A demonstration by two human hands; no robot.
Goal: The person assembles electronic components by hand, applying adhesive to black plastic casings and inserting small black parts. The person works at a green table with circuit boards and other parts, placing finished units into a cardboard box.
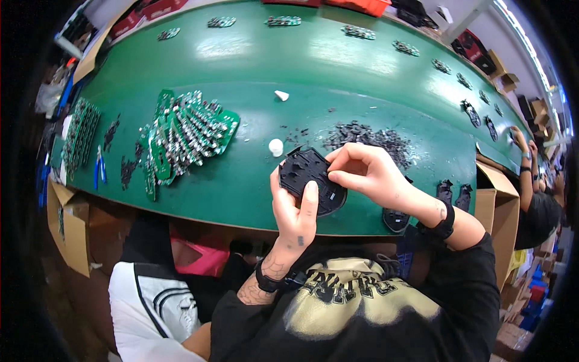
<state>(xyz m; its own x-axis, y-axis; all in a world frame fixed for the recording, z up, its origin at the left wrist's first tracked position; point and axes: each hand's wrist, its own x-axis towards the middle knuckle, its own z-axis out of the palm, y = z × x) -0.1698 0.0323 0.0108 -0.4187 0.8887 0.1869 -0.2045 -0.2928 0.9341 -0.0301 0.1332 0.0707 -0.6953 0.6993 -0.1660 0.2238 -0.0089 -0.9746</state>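
My left hand (292, 220) is closed around a black plastic shell (301, 172), its thumb lying across the inner face. This shell is tilted above the near edge of the green table, with its ribbed inside showing. At its upper right side, my right hand (373, 175) pinches thumb and forefinger together; whatever lies between the fingertips is too small or hidden to make out. Just behind the hands spreads a pile of small black plastic pieces (389, 145). Another black shell (395, 221) rests on the table below my right wrist.
Left of the hands lie a heap of green circuit boards (196, 133), a board stack (80, 136) and blue-handled pliers (99, 168). A white round container (276, 148) stands behind the shell. More boards (359, 32) line the far side. A cardboard box (499, 208) and other people flank me.
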